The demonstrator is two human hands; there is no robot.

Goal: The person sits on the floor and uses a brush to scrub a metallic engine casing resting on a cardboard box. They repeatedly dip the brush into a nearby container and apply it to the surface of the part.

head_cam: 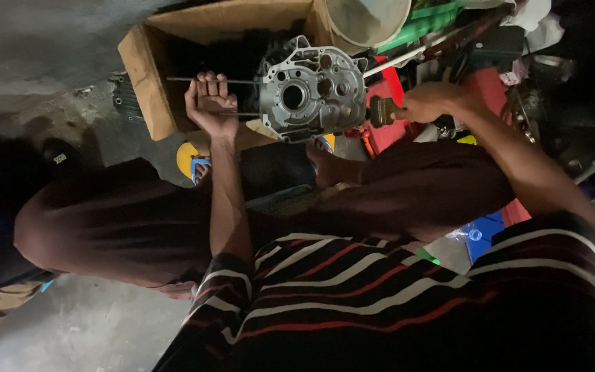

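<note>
Grey cast-metal engine casing (311, 93), pierced with round bores and ribbed along its edge, sits in the upper middle of the frame, beyond the person's knees. Nearest the camera, a black shirt with white and red stripes (380, 296) fills the lower right, and dark brown trousers (139, 220) stretch across the middle. From there the left hand (211, 103) reaches up to the left side of the casing, its fingers curled closed around thin metal rods (235, 81) that stick out leftward from it. The right hand (428, 102), at the casing's right side, grips a dark-bristled brush (380, 110) whose head touches the casing's right edge. Yellow sandals with blue straps (191, 162) show just below the casing. Behind it stands an open brown cardboard box (153, 69) on the grey concrete floor (36, 48), and at the top edge a pale round plastic bucket (366, 21). Red and green clutter lies at the upper right.
</note>
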